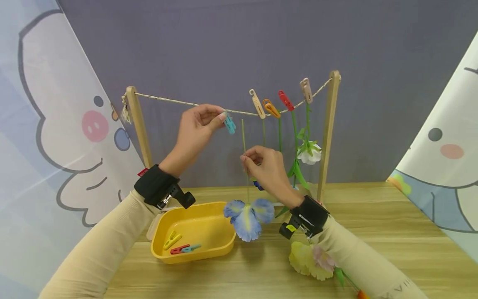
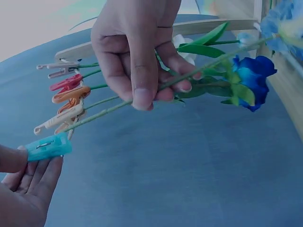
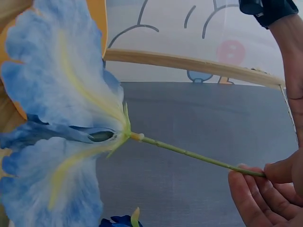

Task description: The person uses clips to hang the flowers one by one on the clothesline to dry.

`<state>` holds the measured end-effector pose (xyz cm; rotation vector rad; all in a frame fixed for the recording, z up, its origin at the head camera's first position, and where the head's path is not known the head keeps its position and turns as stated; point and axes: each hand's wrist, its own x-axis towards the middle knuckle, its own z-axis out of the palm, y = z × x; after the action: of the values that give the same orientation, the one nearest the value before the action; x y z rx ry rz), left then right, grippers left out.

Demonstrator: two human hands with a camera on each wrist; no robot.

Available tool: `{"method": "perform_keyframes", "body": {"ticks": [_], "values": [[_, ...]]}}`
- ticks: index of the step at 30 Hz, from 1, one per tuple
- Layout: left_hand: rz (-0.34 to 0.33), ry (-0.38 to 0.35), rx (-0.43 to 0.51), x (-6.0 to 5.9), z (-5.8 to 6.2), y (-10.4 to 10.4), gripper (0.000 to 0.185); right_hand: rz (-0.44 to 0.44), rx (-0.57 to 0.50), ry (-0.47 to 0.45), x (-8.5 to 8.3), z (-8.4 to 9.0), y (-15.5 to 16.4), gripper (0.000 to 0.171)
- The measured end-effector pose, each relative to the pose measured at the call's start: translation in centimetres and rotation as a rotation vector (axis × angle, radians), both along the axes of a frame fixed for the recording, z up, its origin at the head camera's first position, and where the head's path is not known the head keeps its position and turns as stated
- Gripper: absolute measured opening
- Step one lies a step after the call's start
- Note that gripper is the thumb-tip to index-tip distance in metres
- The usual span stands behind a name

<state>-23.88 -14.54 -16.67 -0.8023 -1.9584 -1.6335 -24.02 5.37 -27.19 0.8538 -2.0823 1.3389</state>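
Observation:
My left hand (image 1: 199, 126) pinches a light blue clothespin (image 1: 229, 123) between thumb and fingers, just below the string (image 1: 239, 111). In the left wrist view, the tip of a green stem lies right at that clothespin (image 2: 49, 147). My right hand (image 1: 266, 168) pinches this stem (image 3: 189, 153) between thumb and fingers. At its lower end a light blue flower (image 1: 248, 220) with yellow streaks hangs head down. To the right, cream (image 1: 257, 104), orange (image 1: 271, 108), red (image 1: 286, 100) and pale pink (image 1: 306, 90) clothespins sit on the string, with stems hanging from them.
Two wooden posts (image 1: 328, 135) carry the string. A yellow tray (image 1: 198, 258) on the wooden table holds yellow, red and blue clothespins. A white flower (image 1: 310, 153) and a dark blue flower (image 2: 253, 80) hang from the string. Yellow and pink flowers (image 1: 310, 261) lie beneath my right forearm.

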Motion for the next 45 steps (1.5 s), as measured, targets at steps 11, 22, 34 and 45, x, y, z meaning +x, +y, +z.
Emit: {"method": "perform_keyframes", "body": {"ticks": [11,22,34,45], "values": [[0.078,0.049,0.11,-1.2,2.1,2.6,0.01,-0.048,-0.074,0.06,-1.4,0.9,-1.0,0.011],[0.152,0.026,0.121,-2.1,2.8,3.2,0.01,-0.063,-0.076,0.115,-2.8,1.3,-1.5,0.011],[0.279,0.013,-0.003,-2.9,3.3,4.3,0.012,-0.116,-0.051,0.122,-4.1,1.7,-1.5,0.011],[0.296,0.006,-0.083,-2.5,3.1,4.9,0.014,-0.135,-0.038,0.093,-4.1,1.8,-1.3,0.009]]}}
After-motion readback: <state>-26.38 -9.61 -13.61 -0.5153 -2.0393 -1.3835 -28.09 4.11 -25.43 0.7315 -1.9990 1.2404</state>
